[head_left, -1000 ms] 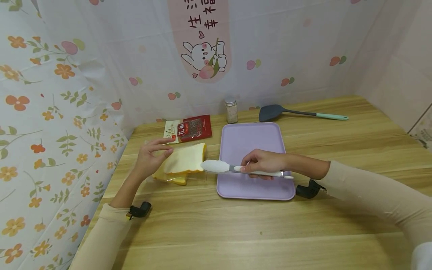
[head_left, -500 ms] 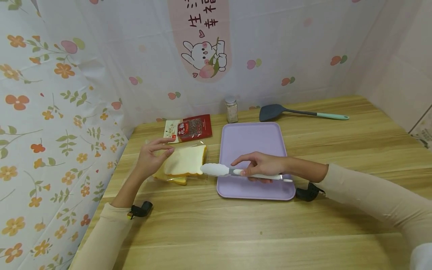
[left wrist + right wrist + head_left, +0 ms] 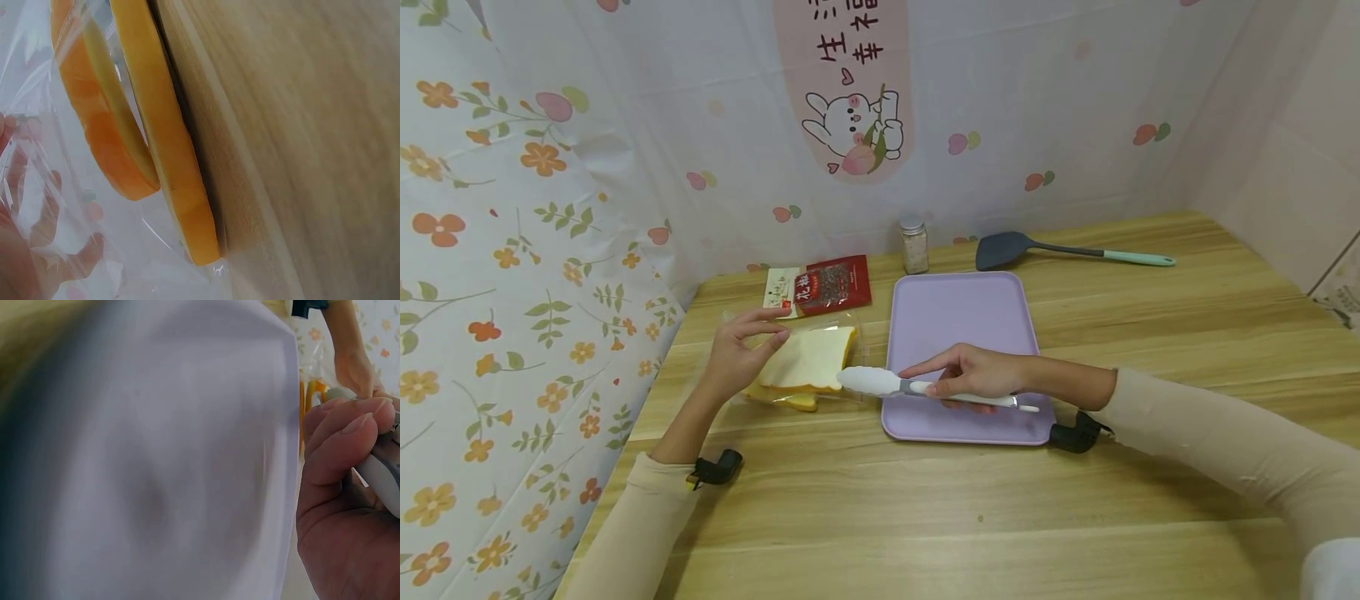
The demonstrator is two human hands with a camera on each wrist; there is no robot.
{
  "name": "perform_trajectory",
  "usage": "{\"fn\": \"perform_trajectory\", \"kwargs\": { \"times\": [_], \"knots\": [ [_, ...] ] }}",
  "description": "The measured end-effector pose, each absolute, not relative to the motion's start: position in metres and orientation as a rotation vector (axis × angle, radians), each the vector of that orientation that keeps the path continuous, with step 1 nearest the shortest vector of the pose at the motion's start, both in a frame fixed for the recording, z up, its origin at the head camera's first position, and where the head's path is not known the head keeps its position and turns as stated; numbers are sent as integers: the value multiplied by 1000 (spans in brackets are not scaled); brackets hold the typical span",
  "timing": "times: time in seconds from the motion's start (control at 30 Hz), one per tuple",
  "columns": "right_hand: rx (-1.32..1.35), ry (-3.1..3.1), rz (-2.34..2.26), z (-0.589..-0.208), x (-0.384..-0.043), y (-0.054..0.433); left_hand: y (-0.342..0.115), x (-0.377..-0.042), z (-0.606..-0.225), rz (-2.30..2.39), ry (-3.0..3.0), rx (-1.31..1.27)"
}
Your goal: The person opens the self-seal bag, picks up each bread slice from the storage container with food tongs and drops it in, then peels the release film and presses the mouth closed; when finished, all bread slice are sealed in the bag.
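Note:
Two bread slices [image 3: 811, 358] with orange-yellow crusts lie one over the other in a clear plastic bag [image 3: 859, 333] on the left of the table. At the bag's upper left, my left hand [image 3: 739, 350] holds its film with curved fingers; in the left wrist view the fingers [image 3: 45, 225] show behind the film. My right hand [image 3: 973, 372] grips white and grey tongs [image 3: 868, 381] above the lilac tray [image 3: 955, 308], index finger stretched along them. The tongs' white heads overlap the right edge of the upper slice at the bag's right side.
Behind the bread lies a red spice packet [image 3: 838, 283] over a pale one [image 3: 778, 287]. A small jar [image 3: 914, 250] stands behind the tray. A dark turner [image 3: 1003, 250] with a mint handle lies at the back right of the wooden table [image 3: 865, 517].
The tongs and my right hand have moved a little left and down, and my index finger has straightened. The upper slice has shifted slightly left. My left hand has barely moved.

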State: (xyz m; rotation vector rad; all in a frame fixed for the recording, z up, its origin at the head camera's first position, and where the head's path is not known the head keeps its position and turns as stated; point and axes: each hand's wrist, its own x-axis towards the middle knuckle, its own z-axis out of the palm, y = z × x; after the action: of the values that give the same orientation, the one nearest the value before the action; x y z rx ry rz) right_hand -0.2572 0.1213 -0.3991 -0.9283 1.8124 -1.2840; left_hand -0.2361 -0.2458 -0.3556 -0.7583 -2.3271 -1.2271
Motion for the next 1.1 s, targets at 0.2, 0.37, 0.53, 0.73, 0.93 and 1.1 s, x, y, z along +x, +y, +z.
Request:
{"fn": "perform_trajectory", "kwargs": {
  "times": [0.2,0.37,0.53,0.73,0.93,1.1],
  "knots": [
    [-942,1823,-1251,-396,-258,119,-246,-236,-356,-1211,-2319,-768],
    [-944,1842,-1222,-391,-262,116,-247,-236,-356,-1215,-2304,-784],
    [-922,1857,-1196,-391,-268,116,-247,-236,-357,-1210,-2291,-790],
    [-933,1854,-1157,-392,-272,112,-248,-236,-357,-1200,-2288,-781],
    [-878,1849,-1137,-387,-275,114,-250,-236,-356,-1181,-2328,-751],
    [-807,1826,-1137,-380,-276,117,-250,-235,-355,-1223,-2335,-735]
  ]
}}
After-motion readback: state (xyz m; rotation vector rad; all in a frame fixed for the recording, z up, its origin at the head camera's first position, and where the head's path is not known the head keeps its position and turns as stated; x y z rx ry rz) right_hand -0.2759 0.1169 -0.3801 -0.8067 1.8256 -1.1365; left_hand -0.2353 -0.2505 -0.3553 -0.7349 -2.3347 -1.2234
